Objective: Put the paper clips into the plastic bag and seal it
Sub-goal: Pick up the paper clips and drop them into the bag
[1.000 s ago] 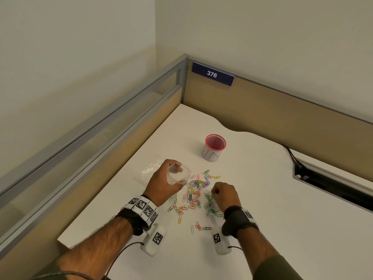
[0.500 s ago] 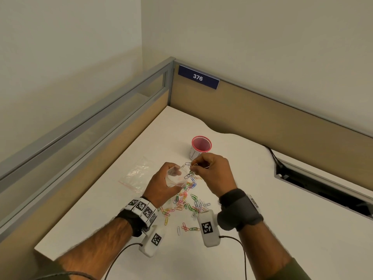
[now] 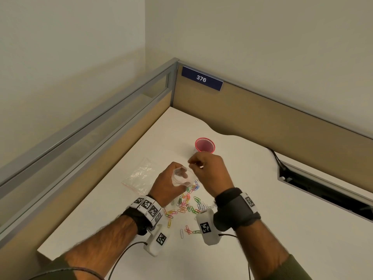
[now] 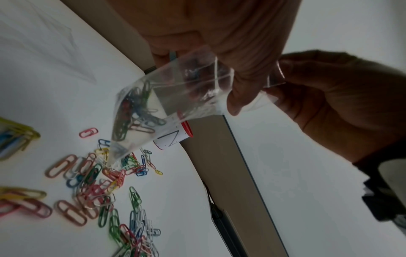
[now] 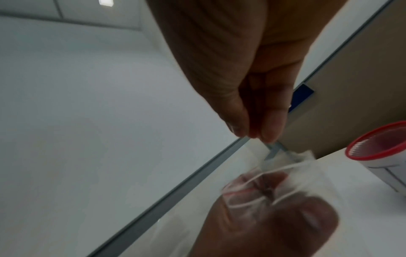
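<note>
My left hand [image 3: 178, 176] holds a small clear plastic bag [image 3: 189, 177] up above the table with its mouth open. In the left wrist view the bag [image 4: 142, 107] has several coloured clips inside, and its lower tip hangs just over the loose paper clips [image 4: 98, 173]. My right hand [image 3: 191, 163] hovers at the bag's mouth. Its thumb and forefinger [image 5: 270, 125] are pinched together at the bag's far lip [image 5: 292, 156]. More clips [image 3: 187, 205] lie scattered on the white table between my wrists.
A red-rimmed cup [image 3: 204, 146] stands just beyond my right hand. A spare clear bag [image 3: 141, 174] lies flat to the left. Tan partition walls [image 3: 282, 118] enclose the desk corner. A cable slot [image 3: 323, 190] opens at the right.
My right hand rose from the clip pile with several clips and came to the bag's mouth. Those clips no longer show in its fingers. My left hand has kept the bag held open.
</note>
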The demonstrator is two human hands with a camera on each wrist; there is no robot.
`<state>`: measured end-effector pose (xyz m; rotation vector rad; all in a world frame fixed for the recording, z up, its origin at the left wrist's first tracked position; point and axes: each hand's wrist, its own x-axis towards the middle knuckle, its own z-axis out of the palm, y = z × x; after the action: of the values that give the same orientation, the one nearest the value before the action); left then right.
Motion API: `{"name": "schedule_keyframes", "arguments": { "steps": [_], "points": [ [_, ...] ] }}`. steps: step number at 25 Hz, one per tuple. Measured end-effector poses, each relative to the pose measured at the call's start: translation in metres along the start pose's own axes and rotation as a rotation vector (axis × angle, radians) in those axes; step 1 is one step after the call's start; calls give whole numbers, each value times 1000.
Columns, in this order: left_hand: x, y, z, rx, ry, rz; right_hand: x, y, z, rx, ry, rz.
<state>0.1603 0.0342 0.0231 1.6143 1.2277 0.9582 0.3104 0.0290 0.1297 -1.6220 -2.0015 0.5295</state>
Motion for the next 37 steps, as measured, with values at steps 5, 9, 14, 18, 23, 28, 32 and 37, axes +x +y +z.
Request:
{"name": "schedule_keyframes", "arguments": {
  "steps": [5, 9, 14, 18, 23, 28, 32, 37],
  "points": [
    [-4, -9, -13, -43, 18, 2, -24, 95, 21, -150, -16, 367],
    [-11, -13, -22, -61, 38, -2, -67, 144, 66, -331, -248, 606],
    [-20, -15, -25, -65, 49, 4, -71, 129, 106, -295, -293, 479],
    [-22, -16, -30, -81, 71, -1, -82, 130, 87, -135, -286, 515],
    [-22, -17, -36, -91, 109, -3, -120, 121, 89, -194, -441, 555],
    [-21, -16, -28, -72, 89, -22, -81, 112, 117, -52, -208, 610],
    [-20, -17, -25, -68, 77, -16, -59, 126, 102, -1, -147, 577],
    [-17, -21, -24, -67, 81, -23, -59, 119, 105, -284, -449, 387]
  ]
}}
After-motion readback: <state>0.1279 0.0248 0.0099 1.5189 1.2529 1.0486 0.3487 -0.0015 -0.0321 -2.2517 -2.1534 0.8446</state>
